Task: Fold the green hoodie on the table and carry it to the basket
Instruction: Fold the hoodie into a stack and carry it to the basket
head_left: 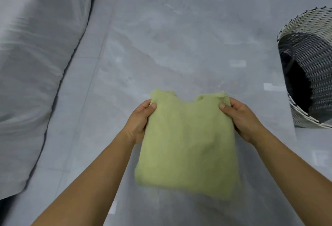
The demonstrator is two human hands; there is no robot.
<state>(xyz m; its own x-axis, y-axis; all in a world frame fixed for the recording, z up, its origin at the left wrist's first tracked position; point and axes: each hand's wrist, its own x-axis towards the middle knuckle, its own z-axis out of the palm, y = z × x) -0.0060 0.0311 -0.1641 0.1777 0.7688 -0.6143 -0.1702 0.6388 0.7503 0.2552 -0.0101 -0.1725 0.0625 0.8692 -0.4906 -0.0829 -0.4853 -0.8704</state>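
Observation:
The green hoodie [188, 145] is a pale green folded rectangle held out in front of me above the grey tiled floor. My left hand [139, 120] grips its left edge near the top, thumb on the upper face. My right hand [241, 118] grips the right edge the same way. The basket [310, 28], woven in white and black, stands at the right edge of the view, beyond and to the right of the hoodie. Its inside is dark and partly cut off by the frame.
A bed or cushion with grey fabric [36, 64] fills the left side. Grey marbled floor tiles [179, 37] stretch between it and the basket.

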